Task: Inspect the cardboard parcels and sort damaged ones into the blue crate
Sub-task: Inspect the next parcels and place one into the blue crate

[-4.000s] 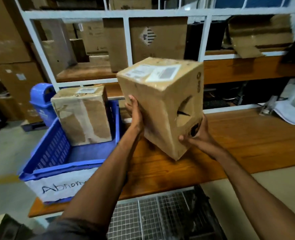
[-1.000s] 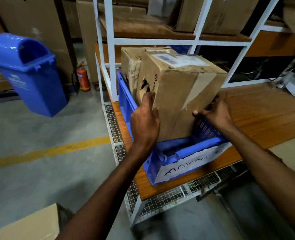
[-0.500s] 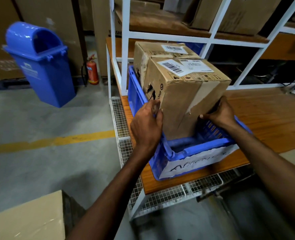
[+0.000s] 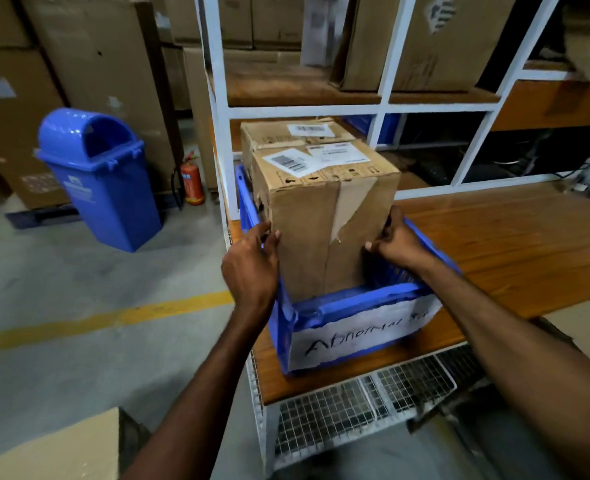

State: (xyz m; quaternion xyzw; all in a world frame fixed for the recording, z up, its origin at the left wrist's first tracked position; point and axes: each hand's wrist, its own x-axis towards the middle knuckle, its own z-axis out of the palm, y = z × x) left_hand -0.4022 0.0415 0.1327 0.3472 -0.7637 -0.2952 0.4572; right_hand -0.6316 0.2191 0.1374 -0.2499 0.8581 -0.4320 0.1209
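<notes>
Well to the left a blue bin (image 4: pixel 103 181) stands on the floor, and next comes my left grip (image 4: pixel 250 268), fingers curled round the left front edge of the taped parcel (image 4: pixel 324 220). That parcel stands upright in the near end of the blue crate (image 4: pixel 352 301), a second parcel (image 4: pixel 286 136) right behind it. My right grip (image 4: pixel 395 244) pinches its right edge, thumb on the front face, and the crate sits on the wooden worktop (image 4: pixel 511 244).
</notes>
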